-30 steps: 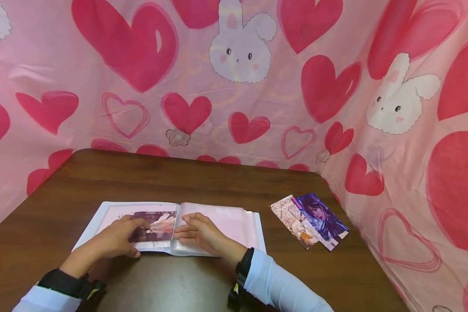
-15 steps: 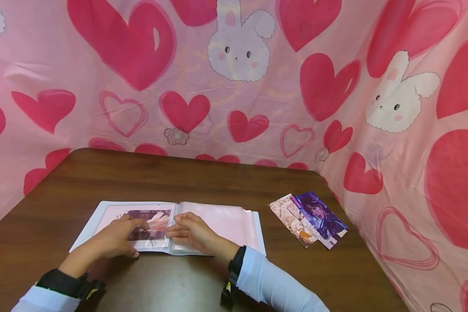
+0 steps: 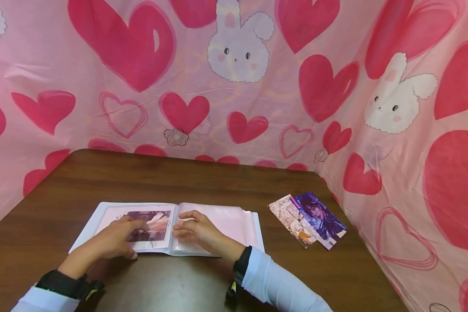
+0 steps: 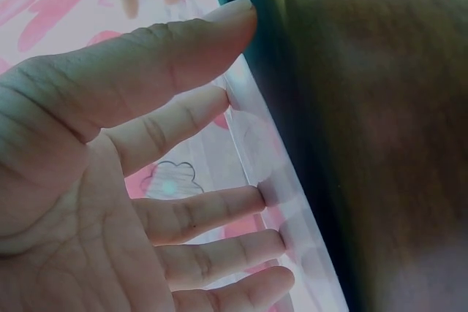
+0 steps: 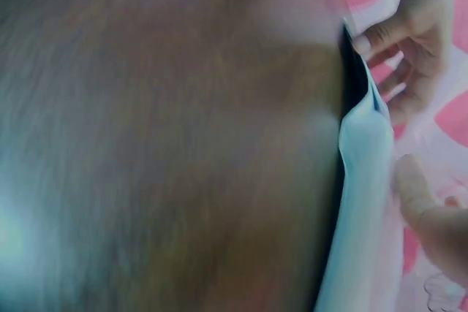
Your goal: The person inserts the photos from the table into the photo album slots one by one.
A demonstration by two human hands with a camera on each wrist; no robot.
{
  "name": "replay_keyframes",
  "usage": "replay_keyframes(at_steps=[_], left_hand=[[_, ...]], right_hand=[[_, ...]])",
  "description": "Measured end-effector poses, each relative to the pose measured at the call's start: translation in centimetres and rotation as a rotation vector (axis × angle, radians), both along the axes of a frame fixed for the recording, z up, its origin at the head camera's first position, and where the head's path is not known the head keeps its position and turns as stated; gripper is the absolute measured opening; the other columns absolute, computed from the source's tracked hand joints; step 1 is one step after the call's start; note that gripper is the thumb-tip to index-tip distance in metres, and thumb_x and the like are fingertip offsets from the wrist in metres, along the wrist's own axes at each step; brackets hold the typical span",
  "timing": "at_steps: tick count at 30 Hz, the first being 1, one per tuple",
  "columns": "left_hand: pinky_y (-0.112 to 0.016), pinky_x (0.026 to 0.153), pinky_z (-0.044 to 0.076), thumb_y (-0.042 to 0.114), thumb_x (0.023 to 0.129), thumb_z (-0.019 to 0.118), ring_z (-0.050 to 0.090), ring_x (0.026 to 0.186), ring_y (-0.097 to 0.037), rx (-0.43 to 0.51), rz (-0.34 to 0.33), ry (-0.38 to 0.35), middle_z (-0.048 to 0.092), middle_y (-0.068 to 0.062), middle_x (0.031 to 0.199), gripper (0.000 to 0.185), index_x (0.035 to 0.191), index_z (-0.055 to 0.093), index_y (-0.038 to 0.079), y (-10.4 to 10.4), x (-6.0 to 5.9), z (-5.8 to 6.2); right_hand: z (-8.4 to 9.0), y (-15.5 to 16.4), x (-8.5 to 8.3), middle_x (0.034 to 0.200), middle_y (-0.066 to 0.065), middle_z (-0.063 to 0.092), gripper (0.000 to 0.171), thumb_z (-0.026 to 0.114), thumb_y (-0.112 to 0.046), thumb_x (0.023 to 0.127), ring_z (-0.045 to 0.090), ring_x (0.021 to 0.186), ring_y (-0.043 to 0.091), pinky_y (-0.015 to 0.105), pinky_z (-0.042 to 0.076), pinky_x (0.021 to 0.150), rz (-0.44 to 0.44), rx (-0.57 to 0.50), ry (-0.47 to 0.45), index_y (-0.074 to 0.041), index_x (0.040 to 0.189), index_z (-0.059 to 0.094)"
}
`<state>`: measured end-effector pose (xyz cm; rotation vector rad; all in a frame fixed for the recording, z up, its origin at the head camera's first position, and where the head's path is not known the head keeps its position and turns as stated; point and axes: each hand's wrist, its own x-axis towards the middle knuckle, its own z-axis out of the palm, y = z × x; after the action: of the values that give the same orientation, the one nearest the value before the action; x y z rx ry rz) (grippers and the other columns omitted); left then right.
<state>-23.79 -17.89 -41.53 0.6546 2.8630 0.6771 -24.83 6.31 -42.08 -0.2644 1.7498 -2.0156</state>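
Observation:
An open photo album (image 3: pixel 89 226) with a pale cover and clear sleeves lies on the table. Over its left page lies a dark picture card (image 3: pixel 160 222) showing a pale pink figure, its left part hidden by my left hand (image 3: pixel 115 237). That hand rests there with straight fingers spread, as the left wrist view also shows, fingertips on the sleeve near the page edge. My right hand (image 3: pixel 203 234) hovers over the middle fold and right page (image 3: pixel 222 219), fingers loosely bent and holding nothing. Whether it touches the page, I cannot tell.
Overlapping picture cards (image 3: pixel 321 216), one purple-blue and one pale pink with blossoms, lie on the brown table (image 3: pixel 214 180) to the right of the album. Behind and beside the table hangs a pink cloth (image 3: pixel 195 69) with hearts and rabbits.
The picture card slid slightly left on the page as my right fingers moved left beside it. Then my right hand drew back right to the fold. My left hand stayed put.

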Motion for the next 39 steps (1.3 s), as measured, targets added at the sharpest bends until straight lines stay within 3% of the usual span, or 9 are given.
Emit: replay_keyframes(at_steps=[4,8,12,18,21,24,29,39], left_hand=[[-0.059,0.074,0.044,0.020,0.052,0.089,0.052,0.088,-0.036,0.005,0.000,-0.005,0.055,-0.019,0.101,0.059,0.104,0.063,0.014,-0.1,0.0,-0.1],[-0.059,0.074,0.044,0.021,0.052,0.089,0.052,0.089,-0.037,0.007,-0.005,-0.004,0.055,-0.019,0.102,0.059,0.105,0.063,0.014,-0.2,0.0,-0.1],[-0.059,0.074,0.044,0.021,0.052,0.089,0.051,0.089,-0.037,0.006,-0.008,-0.001,0.055,-0.019,0.102,0.059,0.105,0.063,0.014,-0.2,-0.1,-0.1],[-0.058,0.074,0.044,0.021,0.051,0.089,0.051,0.088,-0.035,-0.001,-0.004,0.000,0.055,-0.017,0.100,0.060,0.105,0.064,0.014,-0.1,-0.2,-0.1],[-0.058,0.074,0.044,0.021,0.052,0.089,0.051,0.087,-0.034,-0.005,-0.001,-0.002,0.055,-0.017,0.100,0.060,0.105,0.064,0.014,0.0,-0.2,0.0],[-0.058,0.074,0.044,0.022,0.052,0.089,0.051,0.087,-0.033,-0.008,0.002,-0.006,0.054,-0.017,0.100,0.060,0.106,0.064,0.014,0.0,-0.3,0.0],[-0.058,0.074,0.044,0.021,0.052,0.089,0.051,0.087,-0.034,-0.003,0.004,-0.008,0.054,-0.017,0.099,0.059,0.105,0.064,0.014,0.1,-0.2,0.0],[-0.057,0.073,0.044,0.023,0.051,0.089,0.048,0.086,-0.035,0.005,0.036,-0.004,0.051,-0.018,0.099,0.059,0.104,0.064,0.014,0.3,0.0,0.1]], right_hand=[[0.4,1.6,-0.4,0.100,0.018,0.063,0.031,0.055,-0.004,0.090,0.063,0.091,0.027,0.037,0.052,0.077,-0.003,0.215,0.177,0.006,0.119,0.050],[0.8,3.7,-0.8,0.097,0.008,0.063,0.032,0.062,-0.010,0.088,0.059,0.086,0.016,0.028,0.050,0.074,0.014,0.511,0.438,0.001,0.117,0.056],[1.2,5.9,-0.7,0.107,0.010,0.060,0.037,0.065,-0.016,0.086,0.058,0.096,0.020,0.030,0.048,0.079,0.053,0.734,0.657,-0.002,0.119,0.055],[1.4,9.0,-0.1,0.121,0.012,0.056,0.047,0.068,-0.021,0.083,0.050,0.113,0.028,0.042,0.040,0.093,0.098,0.957,0.818,-0.003,0.124,0.055],[1.3,10.5,0.0,0.124,0.014,0.055,0.049,0.069,-0.022,0.081,0.046,0.118,0.029,0.046,0.036,0.097,0.105,1.049,0.868,-0.003,0.125,0.055],[1.0,11.6,0.2,0.127,0.016,0.053,0.051,0.070,-0.024,0.081,0.043,0.122,0.032,0.049,0.033,0.099,0.120,1.096,0.859,-0.004,0.126,0.055],[0.4,12.8,0.4,0.126,0.015,0.055,0.050,0.071,-0.025,0.081,0.040,0.124,0.034,0.049,0.029,0.101,0.162,1.114,0.817,-0.005,0.125,0.057],[-0.5,13.2,0.5,0.122,0.014,0.058,0.045,0.072,-0.025,0.080,0.039,0.125,0.036,0.051,0.027,0.102,0.180,1.124,0.851,-0.005,0.118,0.062]])
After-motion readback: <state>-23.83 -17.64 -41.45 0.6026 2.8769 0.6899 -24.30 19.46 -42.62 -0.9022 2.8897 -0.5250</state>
